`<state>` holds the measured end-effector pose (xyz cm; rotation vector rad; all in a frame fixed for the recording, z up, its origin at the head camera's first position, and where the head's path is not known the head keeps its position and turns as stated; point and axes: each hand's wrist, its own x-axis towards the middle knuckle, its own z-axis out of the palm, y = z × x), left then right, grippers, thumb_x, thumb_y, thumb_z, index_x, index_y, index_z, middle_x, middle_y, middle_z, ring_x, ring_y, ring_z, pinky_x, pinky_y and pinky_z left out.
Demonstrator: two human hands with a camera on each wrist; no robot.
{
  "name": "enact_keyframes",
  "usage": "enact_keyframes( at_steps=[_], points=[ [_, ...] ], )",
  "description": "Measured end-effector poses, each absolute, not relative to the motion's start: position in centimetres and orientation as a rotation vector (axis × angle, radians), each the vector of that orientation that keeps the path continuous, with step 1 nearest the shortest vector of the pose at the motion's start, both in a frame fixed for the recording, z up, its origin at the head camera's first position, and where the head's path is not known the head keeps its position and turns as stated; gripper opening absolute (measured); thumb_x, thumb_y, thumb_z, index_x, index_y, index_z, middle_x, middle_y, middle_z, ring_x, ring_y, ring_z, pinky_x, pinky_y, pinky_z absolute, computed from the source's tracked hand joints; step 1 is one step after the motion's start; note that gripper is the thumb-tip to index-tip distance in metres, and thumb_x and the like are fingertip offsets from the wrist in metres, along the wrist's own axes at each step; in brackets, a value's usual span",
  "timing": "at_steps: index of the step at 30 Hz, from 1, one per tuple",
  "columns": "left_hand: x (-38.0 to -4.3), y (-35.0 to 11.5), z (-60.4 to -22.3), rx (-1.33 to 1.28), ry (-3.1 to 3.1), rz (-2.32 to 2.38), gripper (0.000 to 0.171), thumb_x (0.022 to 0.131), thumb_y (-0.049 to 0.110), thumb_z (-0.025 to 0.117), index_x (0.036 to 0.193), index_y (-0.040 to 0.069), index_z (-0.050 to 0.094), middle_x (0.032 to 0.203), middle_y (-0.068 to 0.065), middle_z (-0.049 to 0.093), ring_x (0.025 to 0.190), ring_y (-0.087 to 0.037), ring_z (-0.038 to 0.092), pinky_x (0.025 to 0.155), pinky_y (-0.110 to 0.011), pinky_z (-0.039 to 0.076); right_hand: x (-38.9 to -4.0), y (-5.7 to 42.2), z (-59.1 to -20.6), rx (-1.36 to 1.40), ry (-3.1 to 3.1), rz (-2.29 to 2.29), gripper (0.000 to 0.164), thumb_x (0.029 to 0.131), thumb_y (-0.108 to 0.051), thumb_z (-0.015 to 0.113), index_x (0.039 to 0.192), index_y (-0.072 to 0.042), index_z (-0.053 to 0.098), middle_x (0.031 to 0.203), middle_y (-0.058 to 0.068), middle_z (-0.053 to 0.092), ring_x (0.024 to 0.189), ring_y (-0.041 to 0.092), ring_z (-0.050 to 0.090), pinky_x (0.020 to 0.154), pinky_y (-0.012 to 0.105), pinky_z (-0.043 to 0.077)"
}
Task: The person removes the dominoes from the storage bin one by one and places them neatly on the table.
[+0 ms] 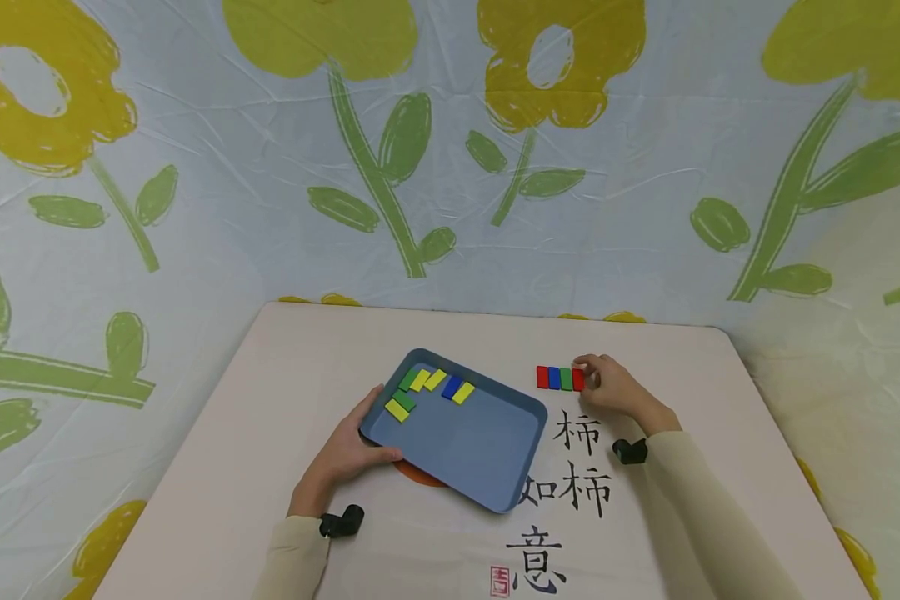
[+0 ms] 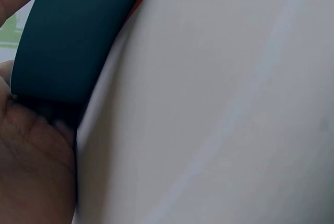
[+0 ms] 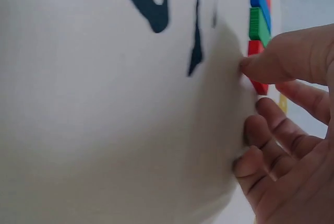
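My left hand [image 1: 347,448] grips a blue-grey rectangular tray [image 1: 465,446] by its left end, the thumb along the near side. In the left wrist view the tray's wall [image 2: 68,41] sits between thumb and fingers. Several yellow [image 1: 397,409], green [image 1: 405,400] and blue [image 1: 452,387] blocks lie in the tray's far left part. Right of the tray, a red [image 1: 542,377], a blue [image 1: 554,378] and a green block [image 1: 566,379] stand side by side in a row. At its right end my right hand [image 1: 613,387] pinches another red block [image 3: 254,47], against the green one.
The pale table mat [image 1: 285,367] bears black brush characters [image 1: 585,492] and a red seal [image 1: 499,582] near the front. An orange printed shape [image 1: 420,475] shows partly under the tray. A flower-patterned cloth [image 1: 255,208] hangs behind the table.
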<state>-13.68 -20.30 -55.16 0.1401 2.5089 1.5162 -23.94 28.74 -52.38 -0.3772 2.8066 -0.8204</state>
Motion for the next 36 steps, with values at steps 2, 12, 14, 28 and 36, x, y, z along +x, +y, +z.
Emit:
enact_keyframes(
  at_steps=[2, 12, 14, 28, 36],
  points=[
    [-13.6, -20.3, -55.1, 0.135, 2.508, 1.514, 0.118, 0.071, 0.036, 0.096, 0.164, 0.034, 0.024, 0.171, -0.005, 0.024, 0.158, -0.036, 0.020, 0.124, -0.063, 0.023, -23.9, 28.7, -52.1, -0.371, 2.810, -0.820, 0.060, 0.086, -0.007, 0.067, 0.143, 0.001, 0.052, 0.122, 0.024, 0.059, 0.099, 0.033, 0.057, 0.084, 0.050, 0.057],
    [-13.6, -20.3, -55.0, 0.122, 2.499, 1.524, 0.118, 0.070, 0.036, 0.096, 0.164, 0.035, 0.025, 0.171, -0.006, 0.025, 0.158, -0.036, 0.021, 0.124, -0.063, 0.022, -23.7, 25.8, -49.7, -0.497, 2.845, -0.906, 0.067, 0.092, -0.016, 0.074, 0.149, 0.004, 0.045, 0.131, 0.030, 0.057, 0.102, 0.037, 0.062, 0.083, 0.049, 0.056],
    [-13.7, -20.3, -55.1, 0.124, 2.497, 1.526, 0.118, 0.071, 0.036, 0.096, 0.164, 0.035, 0.025, 0.171, -0.005, 0.024, 0.158, -0.035, 0.021, 0.124, -0.063, 0.022, -23.7, 24.5, -49.2, -0.568, 2.831, -0.928, 0.068, 0.092, -0.016, 0.075, 0.149, 0.004, 0.045, 0.131, 0.030, 0.057, 0.101, 0.038, 0.062, 0.082, 0.047, 0.055],
    [-13.7, -20.2, -55.1, 0.123, 2.495, 1.529, 0.117, 0.071, 0.037, 0.095, 0.165, 0.034, 0.024, 0.171, -0.007, 0.024, 0.158, -0.037, 0.019, 0.124, -0.064, 0.021, -21.5, 15.0, -47.8, -0.771, 2.668, -0.925, 0.058, 0.094, -0.022, 0.075, 0.143, 0.002, 0.055, 0.116, 0.015, 0.068, 0.089, 0.020, 0.062, 0.076, 0.033, 0.057],
    [-13.7, -20.2, -55.3, 0.133, 2.510, 1.514, 0.118, 0.072, 0.037, 0.095, 0.165, 0.032, 0.023, 0.171, -0.007, 0.023, 0.158, -0.037, 0.019, 0.124, -0.064, 0.021, -20.9, 11.7, -49.2, -0.740, 2.564, -0.822, 0.032, 0.096, -0.019, 0.073, 0.117, 0.004, 0.066, 0.073, -0.001, 0.056, 0.064, 0.010, 0.051, 0.057, 0.022, 0.042]
  ],
)
